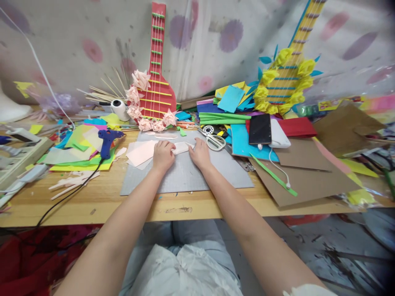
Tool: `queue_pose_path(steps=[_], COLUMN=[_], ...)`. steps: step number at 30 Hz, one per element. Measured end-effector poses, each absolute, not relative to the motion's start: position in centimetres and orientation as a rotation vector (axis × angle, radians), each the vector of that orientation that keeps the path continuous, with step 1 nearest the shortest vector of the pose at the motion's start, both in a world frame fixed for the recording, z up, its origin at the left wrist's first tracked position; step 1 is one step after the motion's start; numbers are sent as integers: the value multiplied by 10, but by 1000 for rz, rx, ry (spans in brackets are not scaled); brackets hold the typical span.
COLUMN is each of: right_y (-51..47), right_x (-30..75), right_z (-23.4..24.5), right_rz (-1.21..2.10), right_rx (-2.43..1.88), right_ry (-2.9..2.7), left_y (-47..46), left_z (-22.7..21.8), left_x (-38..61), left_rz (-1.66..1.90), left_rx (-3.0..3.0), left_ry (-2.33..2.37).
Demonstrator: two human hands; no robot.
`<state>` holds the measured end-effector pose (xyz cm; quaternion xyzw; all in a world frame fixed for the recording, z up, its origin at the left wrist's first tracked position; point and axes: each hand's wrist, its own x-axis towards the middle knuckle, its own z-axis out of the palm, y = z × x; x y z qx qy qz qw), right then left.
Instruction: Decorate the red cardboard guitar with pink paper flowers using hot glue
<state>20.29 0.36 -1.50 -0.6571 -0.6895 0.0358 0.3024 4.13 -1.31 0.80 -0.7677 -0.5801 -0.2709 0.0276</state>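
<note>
My left hand [163,156] and my right hand [200,154] rest on a grey cutting mat [185,174] and both pinch a small folded piece of pale pink paper [181,148] between them. The fingers of both hands are curled closed on its ends. More pale pink sheets [140,154] lie on the mat just left of my left hand. Scissors [214,141] lie right beside my right hand.
A blue glue gun [106,142] with a black cord lies on coloured paper at the left. A red paper guitar [157,68] with pink flowers and a yellow one [290,74] lean on the wall. A phone [260,128] and brown cardboard [308,172] lie right.
</note>
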Motion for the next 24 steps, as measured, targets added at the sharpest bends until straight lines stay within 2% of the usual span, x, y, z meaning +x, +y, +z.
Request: queue_pose_path(steps=[24], right_y=[17], right_x=[199], right_z=[-21], right_rz=[58], right_rx=[-1942], right_ry=[-1926], left_y=[13], left_z=[6], left_x=[35], left_rz=[-913], left_rx=[-2325], left_ry=[-1713])
